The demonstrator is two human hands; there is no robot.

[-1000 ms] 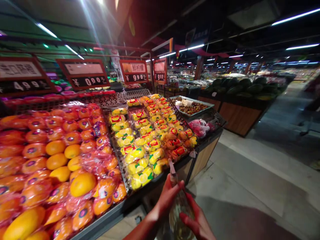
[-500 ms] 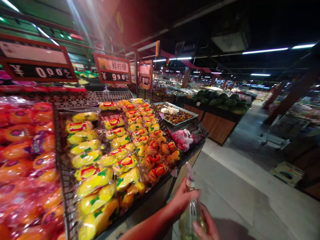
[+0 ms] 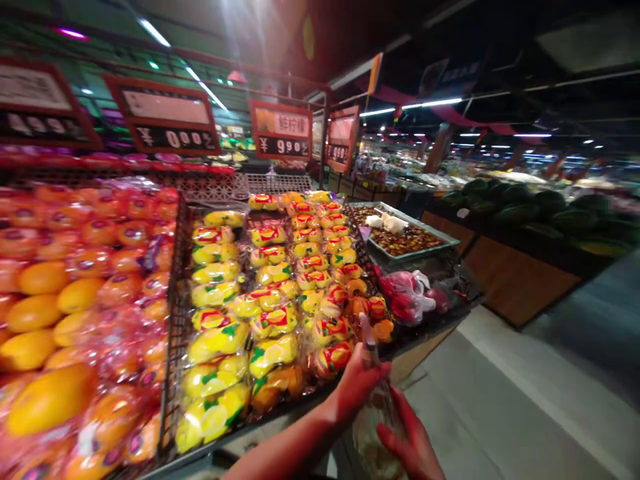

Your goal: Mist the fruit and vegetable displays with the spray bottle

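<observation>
A clear bottle (image 3: pixel 374 427) with a narrow, pale pointed top and pale liquid inside stands upright at the lower middle. My left hand (image 3: pixel 357 377) is wrapped round its neck, just below the top. Lower down, my right hand (image 3: pixel 407 437) grips the right side of the bottle's body. Behind the bottle, plastic-wrapped yellow lemons (image 3: pixel 217 340) lie in rows in a sloping display. Orange-coloured wrapped fruit (image 3: pixel 333 357) is nearest to the bottle's top.
Loose and wrapped oranges (image 3: pixel 37 313) fill the left. A tray (image 3: pixel 453 240) of small brown items and a bag of red fruit (image 3: pixel 403 293) stand right of the lemons. Price signs (image 3: pixel 283 130) hang above. Watermelons (image 3: pixel 520 213) lie on a stand beyond the grey floor (image 3: pixel 480 407).
The view has swung left, so the displays sit farther right and more oranges show. Both hands keep hold of the bottle, which now overlaps the display's edge.
</observation>
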